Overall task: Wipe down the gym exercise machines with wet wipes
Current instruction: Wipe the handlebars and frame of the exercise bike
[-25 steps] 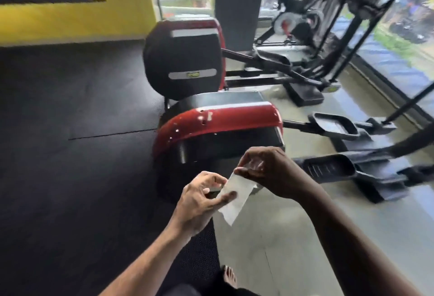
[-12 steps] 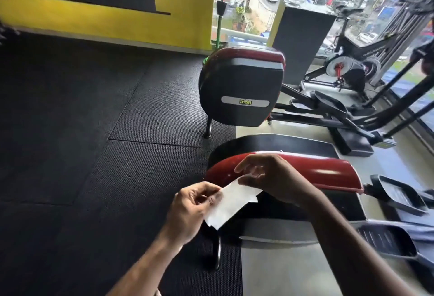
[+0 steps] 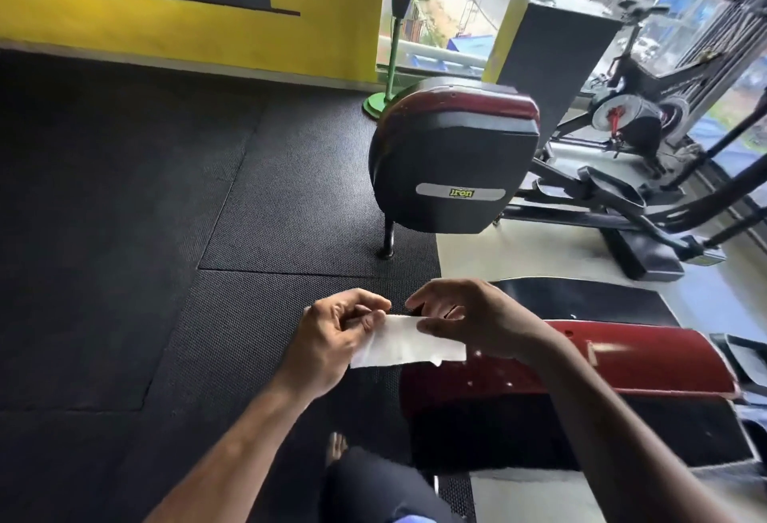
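Your left hand (image 3: 332, 340) and right hand (image 3: 469, 321) pinching the wet wipe (image 3: 409, 343), stretched between them, above the red machine cover (image 3: 622, 360)

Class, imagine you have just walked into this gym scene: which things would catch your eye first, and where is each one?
First, the white wet wipe stretched between the left hand and right hand, low in the middle. Just beyond it on the right lies the glossy red cover of the nearest machine, and further back stands a second machine's red-topped black housing. The yellow wall glows at upper left above the black rubber floor.
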`<state>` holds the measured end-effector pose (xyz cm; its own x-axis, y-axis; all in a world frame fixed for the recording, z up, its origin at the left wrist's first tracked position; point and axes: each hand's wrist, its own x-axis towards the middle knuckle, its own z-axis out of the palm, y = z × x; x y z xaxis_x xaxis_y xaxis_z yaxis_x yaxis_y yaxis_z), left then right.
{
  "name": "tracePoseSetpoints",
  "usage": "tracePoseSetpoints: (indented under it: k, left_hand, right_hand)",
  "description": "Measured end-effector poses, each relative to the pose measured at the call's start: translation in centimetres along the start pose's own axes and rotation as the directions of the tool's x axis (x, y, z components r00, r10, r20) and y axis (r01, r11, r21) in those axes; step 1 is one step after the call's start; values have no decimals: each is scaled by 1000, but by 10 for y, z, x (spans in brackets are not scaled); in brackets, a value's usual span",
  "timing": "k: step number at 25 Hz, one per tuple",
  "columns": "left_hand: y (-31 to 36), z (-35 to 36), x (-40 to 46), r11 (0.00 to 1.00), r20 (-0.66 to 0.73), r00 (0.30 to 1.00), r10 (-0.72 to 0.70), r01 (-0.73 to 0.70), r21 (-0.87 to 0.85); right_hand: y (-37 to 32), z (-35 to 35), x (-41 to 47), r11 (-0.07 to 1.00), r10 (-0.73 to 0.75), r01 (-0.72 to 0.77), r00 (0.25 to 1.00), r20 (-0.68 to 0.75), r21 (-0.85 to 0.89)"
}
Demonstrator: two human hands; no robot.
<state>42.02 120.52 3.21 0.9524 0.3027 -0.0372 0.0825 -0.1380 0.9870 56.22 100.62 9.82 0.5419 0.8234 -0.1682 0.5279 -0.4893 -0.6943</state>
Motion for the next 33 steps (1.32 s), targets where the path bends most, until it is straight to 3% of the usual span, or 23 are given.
tracePoseSetpoints:
  k: [4,9,12,14,20,24,27,29,31,33]
  left_hand:
    - [-19,-58,98,994,73,997,15,-23,106]
    - [-14,-126,232,993,261,959,-112,117,-3]
    - [-3,-168,314,993,247,963,-108,96,63]
    - [1,-189,358,994,230,968,-101,87,68]
    - [-16,-272,530,997,217,973,-73,75,2]
    - [-5,-321,629,996,354,934,-51,73,-49]
    - [3,-341,721,998,503,864,-36,55,-22]
    - [6,-336,778,997,528,849,-31,65,-46]
    - [3,-327,830,977,537,831,-144,207,-58]
    - [-6,-321,881,914,588,746,-314,405,-26]
  right_hand:
    - [19,0,108,1000,-6,7,1000,-15,10]
    - [37,-32,233,981,60,-39,993,-106,191]
    - [42,-61,308,945,57,-53,998,-3,322]
    - [41,-77,355,952,39,-52,998,50,301]
    - [40,-117,533,946,93,-87,996,-3,311]
    - [33,-139,619,819,206,-134,976,-68,558]
    - [38,-151,674,745,246,-52,948,-203,665]
    - [47,-159,706,680,297,-6,917,-268,733]
    - [60,-170,737,617,401,19,852,-335,787]
    - [81,-185,774,540,526,63,753,-395,839]
